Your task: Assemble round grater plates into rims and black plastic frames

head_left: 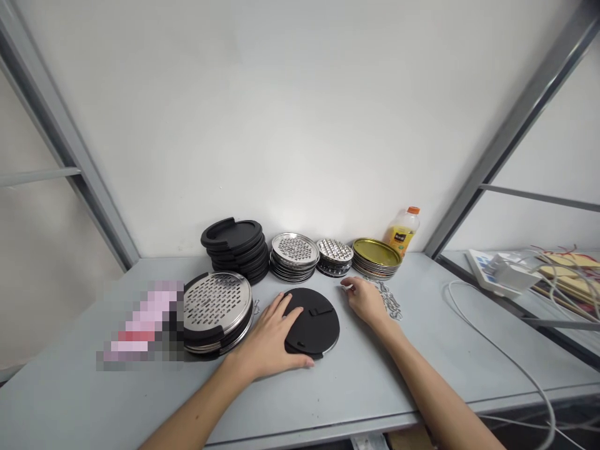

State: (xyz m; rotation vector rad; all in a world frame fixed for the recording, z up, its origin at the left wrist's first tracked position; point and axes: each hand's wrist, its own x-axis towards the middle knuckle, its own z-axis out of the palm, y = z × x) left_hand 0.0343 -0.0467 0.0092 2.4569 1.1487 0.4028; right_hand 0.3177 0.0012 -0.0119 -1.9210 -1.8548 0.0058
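Note:
A round black disc (319,331) with a small slot and a tab lies on the grey table. My left hand (269,340) rests on its left side, fingers spread and thumb at the front edge. To the right of the disc, my right hand (363,300) has its fingers pinched together beside a pile of small metal hooks (391,301); whatever is between the fingertips is too small to name. Left of my left hand stands a stack of perforated metal plates with black rims (216,303).
Along the wall stand stacked black rings (234,240), silver grater plates (294,250), smaller graters (334,251), gold-topped lids (376,252) and an orange-capped bottle (404,232). A power strip (492,272) and white cables lie at the right. Metal posts frame both sides.

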